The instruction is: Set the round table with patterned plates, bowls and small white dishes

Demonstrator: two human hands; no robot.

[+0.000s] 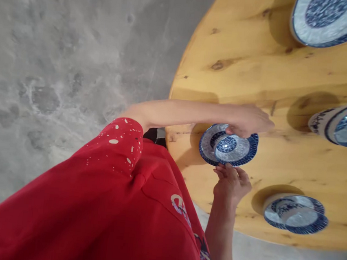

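Observation:
A blue-and-white bowl (236, 146) sits on a patterned plate (208, 146) near the curved edge of the wooden table. My left hand (249, 120) reaches over from the upper side with its thumb at the bowl's rim; its other fingers are bent and partly hidden. From the opposite side, my right hand (232, 182) pinches the rim with its fingertips. Where the right fingertips meet the dishes, the bowl and plate edges lie close together.
On the table (221, 81) stand another bowl-and-plate set (303, 216), a deep bowl with a patterned outside (327, 126) and a large dish (334, 23). A grey floor (76, 55) lies beyond the rounded table edge, and a red shirt fills the lower left.

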